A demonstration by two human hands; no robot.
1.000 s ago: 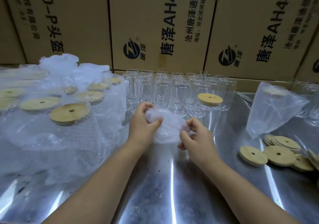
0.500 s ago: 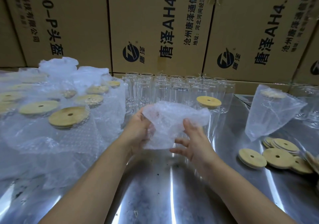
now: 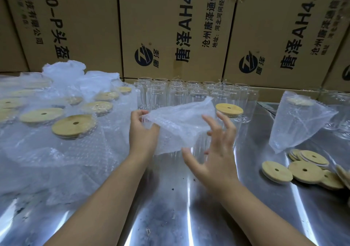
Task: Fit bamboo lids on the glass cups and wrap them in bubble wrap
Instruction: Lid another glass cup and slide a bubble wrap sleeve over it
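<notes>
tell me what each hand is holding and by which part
The left hand pinches the bubble wrap sheet by its upper left edge; the right hand is spread open and grips nothing.

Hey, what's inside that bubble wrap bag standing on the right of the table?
A bamboo lid shows through the top of the bubble wrap bag. Whatever sits below it is blurred by the wrap.
</notes>
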